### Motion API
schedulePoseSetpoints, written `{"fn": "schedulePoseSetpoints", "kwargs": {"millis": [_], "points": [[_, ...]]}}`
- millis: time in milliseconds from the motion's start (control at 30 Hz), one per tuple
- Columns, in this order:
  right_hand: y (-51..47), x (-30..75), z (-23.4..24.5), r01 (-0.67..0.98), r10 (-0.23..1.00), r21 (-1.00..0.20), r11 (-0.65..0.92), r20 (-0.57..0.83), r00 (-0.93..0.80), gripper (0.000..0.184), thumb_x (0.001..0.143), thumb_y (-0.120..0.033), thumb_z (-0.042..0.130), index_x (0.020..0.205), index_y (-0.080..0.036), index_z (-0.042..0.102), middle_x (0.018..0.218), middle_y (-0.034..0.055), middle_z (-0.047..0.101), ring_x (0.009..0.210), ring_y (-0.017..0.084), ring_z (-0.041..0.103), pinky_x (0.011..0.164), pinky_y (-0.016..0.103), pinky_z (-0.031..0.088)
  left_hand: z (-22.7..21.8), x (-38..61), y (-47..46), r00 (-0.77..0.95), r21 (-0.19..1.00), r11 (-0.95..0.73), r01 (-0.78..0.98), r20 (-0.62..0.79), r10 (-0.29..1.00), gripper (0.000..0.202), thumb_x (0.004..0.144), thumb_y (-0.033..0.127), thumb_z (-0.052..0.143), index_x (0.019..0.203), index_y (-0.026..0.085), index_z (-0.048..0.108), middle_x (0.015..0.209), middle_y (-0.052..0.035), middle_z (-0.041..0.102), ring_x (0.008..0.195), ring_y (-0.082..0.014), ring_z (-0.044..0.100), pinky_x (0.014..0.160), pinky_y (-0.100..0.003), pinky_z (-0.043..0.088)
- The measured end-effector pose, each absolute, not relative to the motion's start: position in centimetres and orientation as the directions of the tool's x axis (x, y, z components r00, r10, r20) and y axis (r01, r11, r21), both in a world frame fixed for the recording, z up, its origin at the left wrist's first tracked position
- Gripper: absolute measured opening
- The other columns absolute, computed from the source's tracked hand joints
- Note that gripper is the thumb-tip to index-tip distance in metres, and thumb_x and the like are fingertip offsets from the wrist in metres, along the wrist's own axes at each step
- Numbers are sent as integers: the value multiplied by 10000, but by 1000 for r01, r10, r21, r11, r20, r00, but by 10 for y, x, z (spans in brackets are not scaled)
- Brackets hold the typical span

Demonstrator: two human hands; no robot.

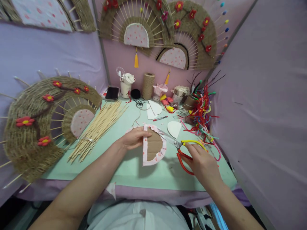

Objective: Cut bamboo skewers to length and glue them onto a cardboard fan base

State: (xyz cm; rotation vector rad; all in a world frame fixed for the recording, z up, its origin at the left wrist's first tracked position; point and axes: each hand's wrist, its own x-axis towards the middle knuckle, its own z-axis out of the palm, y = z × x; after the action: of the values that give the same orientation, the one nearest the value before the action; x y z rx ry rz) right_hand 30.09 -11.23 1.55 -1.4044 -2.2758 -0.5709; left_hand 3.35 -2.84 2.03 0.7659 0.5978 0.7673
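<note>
My left hand (134, 138) grips a half-round piece of cardboard (153, 145) by its straight side, thumb on the brown face. White fabric with pink dots (145, 156) is folded over the cardboard's rim, puckered along the curve. In my right hand (203, 161) is a pair of scissors (177, 143) with one yellow and one red handle. Their blades point left and lie at the upper right of the fabric edge; whether they touch the cloth I cannot tell.
A bundle of thin bamboo sticks (98, 131) lies left, beside a twine-covered fan (35, 92). White paper shapes (174, 128) and a pen (160, 118) lie beyond my hands. A twine spool (148, 86) stands at the back; colourful pipe cleaners (202, 108) crowd the right.
</note>
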Motion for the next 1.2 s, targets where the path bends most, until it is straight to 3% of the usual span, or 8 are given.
{"fn": "schedulePoseSetpoints", "kwargs": {"millis": [300, 433, 667, 867, 1200], "points": [[-116, 311, 27, 854, 698, 268, 447, 493, -520, 333, 986, -393, 362, 968, -157, 597, 803, 73, 670, 691, 179, 624, 569, 276, 348, 16, 32, -28, 610, 792, 497, -354, -207, 765, 262, 660, 122, 716, 919, 89, 690, 891, -107, 713, 826, -207, 658, 825, -329, 472], [-115, 314, 24, 848, 710, 250, 467, 466, -528, 290, 975, -390, 399, 923, -176, 587, 776, 58, 668, 657, 169, 618, 530, 273, 327, 16, 32, -27, 611, 783, 512, -353, -222, 760, 261, 666, 88, 698, 927, 88, 692, 885, -101, 715, 822, -202, 657, 808, -317, 475], [-112, 310, 20, 909, 743, 131, 397, 536, -402, 328, 887, -461, 512, 1037, -172, 555, 859, 69, 675, 749, 207, 642, 570, 280, 404, 17, 32, -28, 609, 783, 509, -357, -218, 763, 242, 683, 86, 685, 924, 98, 694, 899, -102, 720, 831, -199, 662, 812, -306, 480], [-113, 305, 19, 920, 774, 80, 384, 515, -368, 300, 872, -445, 525, 1023, -187, 554, 835, 74, 675, 741, 215, 642, 565, 285, 425, 17, 35, -31, 659, 785, 525, -328, -209, 723, 243, 678, 95, 694, 921, 103, 687, 913, -107, 724, 835, -205, 669, 826, -324, 484], [-114, 305, 22, 901, 753, 134, 413, 506, -420, 284, 922, -455, 479, 944, -183, 560, 772, 41, 652, 690, 189, 630, 548, 272, 383, 16, 36, -34, 687, 782, 548, -296, -224, 691, 296, 664, 110, 727, 956, 107, 680, 902, -102, 728, 810, -195, 675, 781, -304, 504]]}}
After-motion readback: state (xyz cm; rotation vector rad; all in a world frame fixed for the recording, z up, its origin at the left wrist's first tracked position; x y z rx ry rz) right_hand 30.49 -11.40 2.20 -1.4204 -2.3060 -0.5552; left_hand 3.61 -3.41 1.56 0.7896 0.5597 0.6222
